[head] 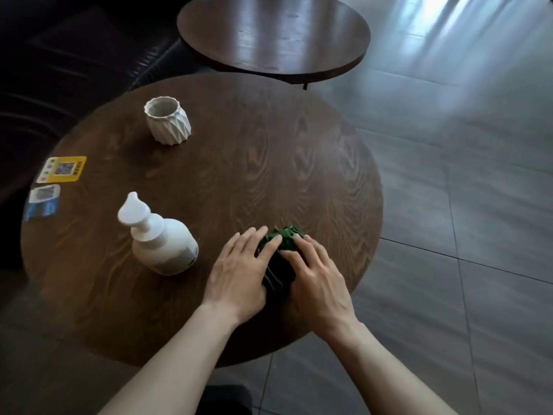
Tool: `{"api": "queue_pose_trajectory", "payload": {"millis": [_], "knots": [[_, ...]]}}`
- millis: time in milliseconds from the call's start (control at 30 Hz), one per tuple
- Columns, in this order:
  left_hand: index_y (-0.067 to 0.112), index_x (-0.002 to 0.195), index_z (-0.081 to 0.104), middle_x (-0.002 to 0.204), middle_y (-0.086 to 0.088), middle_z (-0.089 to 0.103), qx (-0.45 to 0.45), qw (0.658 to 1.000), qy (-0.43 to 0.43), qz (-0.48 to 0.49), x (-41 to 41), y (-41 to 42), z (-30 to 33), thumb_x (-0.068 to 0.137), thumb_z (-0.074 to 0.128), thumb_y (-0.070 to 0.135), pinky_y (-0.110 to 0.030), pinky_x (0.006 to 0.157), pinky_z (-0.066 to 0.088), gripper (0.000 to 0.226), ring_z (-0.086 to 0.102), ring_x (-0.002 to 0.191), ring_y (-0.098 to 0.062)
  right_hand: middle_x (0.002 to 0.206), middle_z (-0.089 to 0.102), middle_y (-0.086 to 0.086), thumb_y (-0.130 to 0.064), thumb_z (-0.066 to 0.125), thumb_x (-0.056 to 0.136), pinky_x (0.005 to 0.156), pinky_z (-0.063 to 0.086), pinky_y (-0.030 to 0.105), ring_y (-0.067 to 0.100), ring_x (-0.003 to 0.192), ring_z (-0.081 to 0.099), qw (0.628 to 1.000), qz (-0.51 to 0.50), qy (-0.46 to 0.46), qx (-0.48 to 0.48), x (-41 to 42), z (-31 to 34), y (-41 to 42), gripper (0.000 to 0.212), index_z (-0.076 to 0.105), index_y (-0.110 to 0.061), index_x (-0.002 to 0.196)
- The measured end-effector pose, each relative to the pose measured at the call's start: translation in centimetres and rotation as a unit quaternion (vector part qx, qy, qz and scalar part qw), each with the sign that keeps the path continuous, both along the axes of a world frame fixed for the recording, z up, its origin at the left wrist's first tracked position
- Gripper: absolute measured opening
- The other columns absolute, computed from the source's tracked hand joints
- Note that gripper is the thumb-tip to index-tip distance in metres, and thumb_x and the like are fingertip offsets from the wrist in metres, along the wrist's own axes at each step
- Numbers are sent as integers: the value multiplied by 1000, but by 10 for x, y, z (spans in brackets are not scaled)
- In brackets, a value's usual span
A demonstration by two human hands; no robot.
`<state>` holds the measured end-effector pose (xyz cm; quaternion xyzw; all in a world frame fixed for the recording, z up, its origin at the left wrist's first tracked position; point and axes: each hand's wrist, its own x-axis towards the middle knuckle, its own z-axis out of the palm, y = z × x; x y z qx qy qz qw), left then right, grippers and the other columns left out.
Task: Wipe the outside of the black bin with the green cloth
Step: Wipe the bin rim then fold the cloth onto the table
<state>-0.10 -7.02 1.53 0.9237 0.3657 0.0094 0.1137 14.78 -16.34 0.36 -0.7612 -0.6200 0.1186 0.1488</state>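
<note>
1. Black bin (276, 272) sits on the table (239, 163), squeezed between both hands.
2. Left hand (239, 271) presses its side, fingers straight.
3. Right hand (317, 277) flattens the green cloth (287, 236) over the bin's top.
4. Pump bottle (161, 239) stands left of the hands.

Head camera looks steeply down, close over table (209, 163).
</note>
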Motion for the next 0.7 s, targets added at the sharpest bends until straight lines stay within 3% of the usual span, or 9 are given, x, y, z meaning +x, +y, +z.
{"api": "queue_pose_trajectory", "payload": {"millis": [100, 200, 300, 400, 700], "knots": [[29, 160, -2, 169, 3, 1, -38, 999, 4, -37, 4, -3, -22, 82, 49, 53, -41, 127, 3, 96, -6, 156, -15, 168, 30, 7, -26, 47, 98, 122, 34, 45, 25, 156, 25, 997, -11, 77, -20, 11, -25, -4, 63, 35, -33, 159], [23, 160, -8, 169, 4, -10, -36, 997, -14, -59, 10, -2, -29, 85, 37, 73, -41, 127, -2, 100, -18, 153, -11, 173, 17, 1, -49, 30, 106, 129, 19, 46, 20, 160, 8, 998, -23, 59, 21, 19, -34, -6, 56, 27, -40, 161], [19, 159, -8, 169, 3, -11, -5, 997, -12, -78, 16, 7, -37, 96, 26, 66, -40, 127, 0, 86, -18, 153, -10, 174, 9, 0, -49, 31, 106, 129, 11, 45, 19, 161, -1, 999, -29, 21, 32, 26, -39, 2, 61, 19, -34, 164], [20, 159, -12, 169, 4, -13, -12, 997, -2, -70, 16, 13, -48, 102, 21, 55, -38, 127, 2, 75, -19, 152, -8, 174, 5, -2, -46, 29, 107, 129, 18, 49, 19, 160, -1, 1000, 25, -2, -18, 30, -50, 7, 65, 5, -31, 166], [28, 159, -9, 169, 10, -9, -63, 997, 21, -44, 16, 19, -54, 100, 30, 59, -38, 127, 5, 77, -18, 152, -5, 174, 6, 0, -57, 16, 105, 130, 11, 48, 19, 160, -2, 997, 27, -29, -63, 33, -61, 6, 66, -7, -37, 164]]}}
